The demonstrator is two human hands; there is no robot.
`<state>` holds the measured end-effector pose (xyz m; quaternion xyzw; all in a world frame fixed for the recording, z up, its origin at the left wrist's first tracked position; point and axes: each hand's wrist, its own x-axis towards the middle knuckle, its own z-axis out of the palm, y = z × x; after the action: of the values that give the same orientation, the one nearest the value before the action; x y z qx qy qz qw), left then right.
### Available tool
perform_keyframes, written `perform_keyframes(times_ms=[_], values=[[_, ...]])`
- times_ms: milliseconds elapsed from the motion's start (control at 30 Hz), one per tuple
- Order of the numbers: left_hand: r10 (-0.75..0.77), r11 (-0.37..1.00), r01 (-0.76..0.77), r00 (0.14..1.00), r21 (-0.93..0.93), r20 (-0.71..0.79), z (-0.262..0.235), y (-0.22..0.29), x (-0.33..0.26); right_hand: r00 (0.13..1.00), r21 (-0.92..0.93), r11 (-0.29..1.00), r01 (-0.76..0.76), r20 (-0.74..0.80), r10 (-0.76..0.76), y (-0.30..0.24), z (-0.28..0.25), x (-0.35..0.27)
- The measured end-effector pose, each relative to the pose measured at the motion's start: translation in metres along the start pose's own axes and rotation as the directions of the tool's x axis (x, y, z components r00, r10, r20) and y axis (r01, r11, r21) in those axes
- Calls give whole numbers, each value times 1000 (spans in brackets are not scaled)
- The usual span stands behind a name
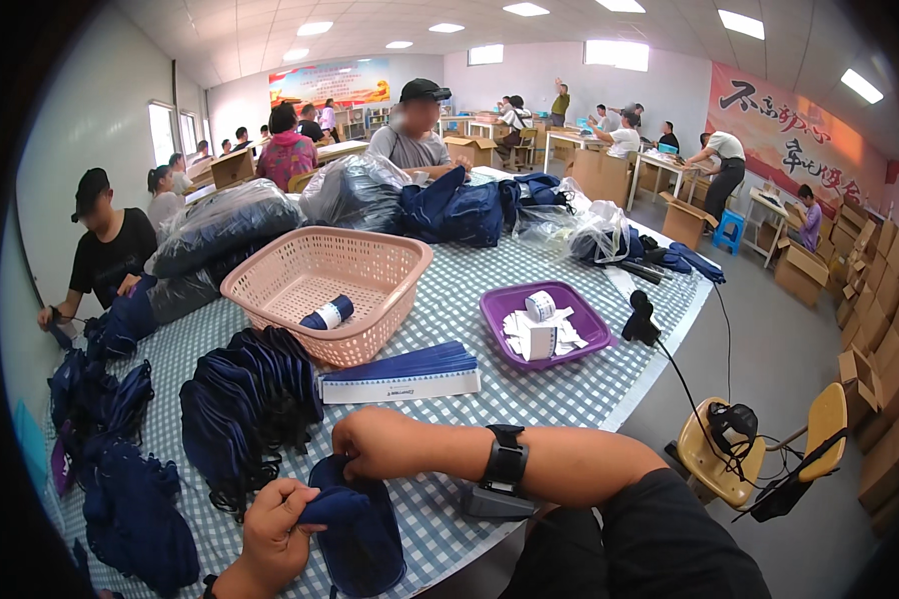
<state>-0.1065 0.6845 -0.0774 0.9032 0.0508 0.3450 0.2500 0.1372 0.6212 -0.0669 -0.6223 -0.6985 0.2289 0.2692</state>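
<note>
Both hands hold the blue cloth point(355, 529), the left hand point(275, 534) pinching its near end and the right hand point(375, 444) maybe gripping the far end.

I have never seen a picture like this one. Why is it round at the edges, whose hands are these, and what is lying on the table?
A wide fisheye camera worn on a person's head took the picture, looking down, so straight lines bend near the rim. The two bare hands belong to that person. The left hand and right hand together grip a dark blue fabric piece; the right wrist wears a black watch. On the checked tablecloth lie a stack of similar blue pieces, a pink basket holding one rolled piece, a purple tray with white labels, and a flat banded bundle. Other people work at tables behind.
</note>
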Motion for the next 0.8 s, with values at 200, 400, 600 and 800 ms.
perform_keyframes(times_ms=[200, 400, 600, 800], values=[[0, 1000, 0, 999, 2, 36, 0, 1, 1, 990, 86, 996, -3, -138, 15, 7, -4, 3], [9, 1000, -9, 999, 11, 54, 0, 3, 1, 960, 145, 989, -33, -271, 72, 12, -2, 7], [64, 996, -67, 997, 61, 40, 2, -4, -1, 951, 181, 984, -2, -304, 58, 16, -1, 10], [54, 997, -58, 996, 49, 64, 1, -3, -1, 912, 144, 989, 12, -407, 49, 20, -3, 13]])
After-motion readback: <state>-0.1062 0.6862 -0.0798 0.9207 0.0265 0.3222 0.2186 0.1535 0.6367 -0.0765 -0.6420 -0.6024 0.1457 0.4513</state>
